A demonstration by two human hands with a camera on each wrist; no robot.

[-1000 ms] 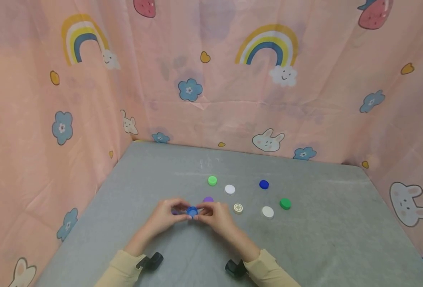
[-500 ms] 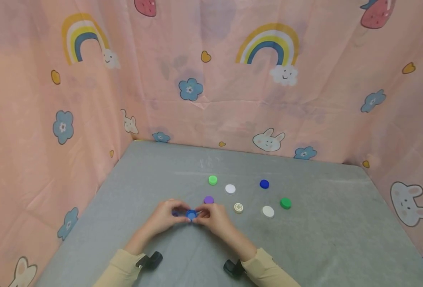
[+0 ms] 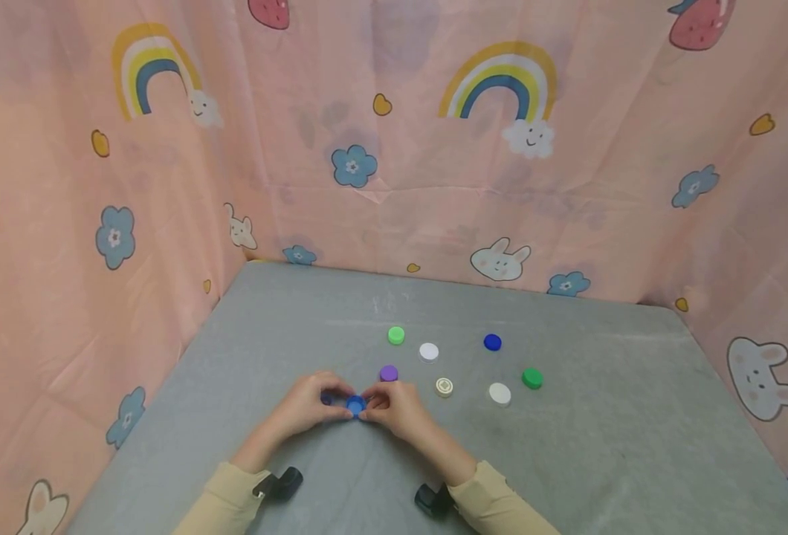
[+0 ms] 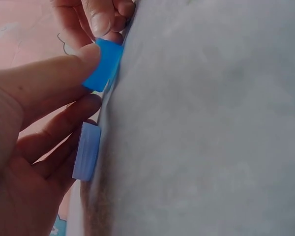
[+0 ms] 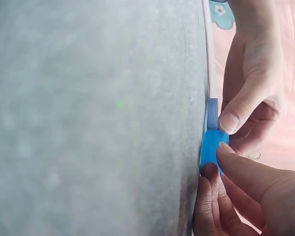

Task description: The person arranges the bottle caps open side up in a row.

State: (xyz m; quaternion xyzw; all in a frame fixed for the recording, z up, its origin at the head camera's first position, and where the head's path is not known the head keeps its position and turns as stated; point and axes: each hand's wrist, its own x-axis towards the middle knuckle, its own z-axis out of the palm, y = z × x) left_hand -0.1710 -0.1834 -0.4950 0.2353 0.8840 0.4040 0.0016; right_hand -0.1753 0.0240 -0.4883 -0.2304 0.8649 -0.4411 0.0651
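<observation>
A bright blue bottle cap (image 3: 355, 406) sits between the fingertips of both hands, low at the grey tabletop. My left hand (image 3: 310, 401) pinches its left side, the thumb on the near edge in the left wrist view. From the other side my right hand (image 3: 399, 407) pinches the same cap, thumb and fingers curled at its rim in the right wrist view. A second, duller blue cap (image 4: 87, 151) stands within the curve of the left hand, partly covered in the head view. Just beyond the right fingers lies a purple cap (image 3: 389, 373).
Several other caps lie further back and right: light green (image 3: 396, 336), white (image 3: 429, 351), cream patterned (image 3: 444, 387), another white (image 3: 499, 394), dark blue (image 3: 492, 342) and green (image 3: 532, 379). A pink printed curtain (image 3: 407, 223) surrounds the grey table (image 3: 635, 446).
Both hands and the bright blue cap have moved slightly toward the person. More of the purple cap shows beyond the right hand. The other caps have stayed put.
</observation>
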